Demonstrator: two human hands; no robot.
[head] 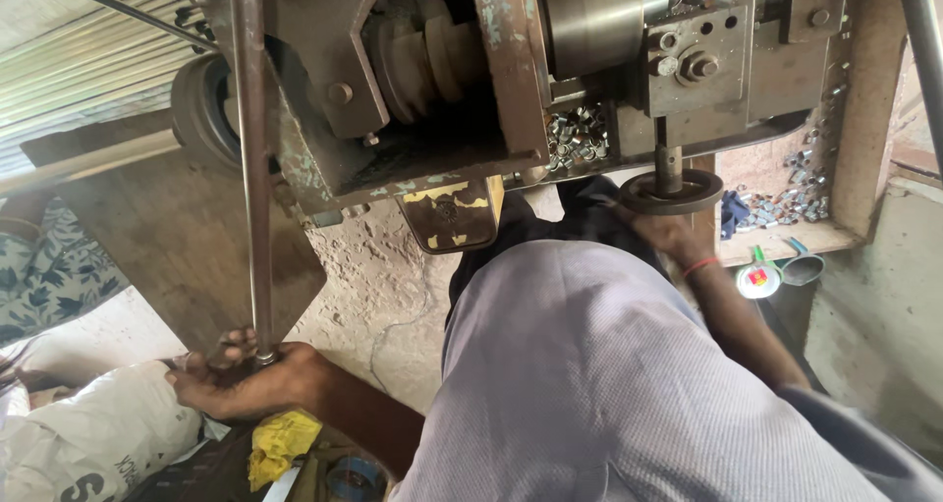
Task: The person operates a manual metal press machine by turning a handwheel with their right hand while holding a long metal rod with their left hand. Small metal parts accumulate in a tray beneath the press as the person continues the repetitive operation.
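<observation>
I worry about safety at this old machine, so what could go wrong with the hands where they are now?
The right hand grips the handwheel just below loose metal pieces, which look sharp and might cut it. The left hand holds the end of a long metal rod that runs up beside the pulley; if the pulley turns, the rod could perhaps jerk.

The long, thin steel rod (251, 158) is dull and smooth, the grey-green iron machine body (432, 80) looks rough with chipped paint, its round steel drum (592, 21) has a satin sheen, and the small cut metal pieces (575, 134) glint brightly.
</observation>
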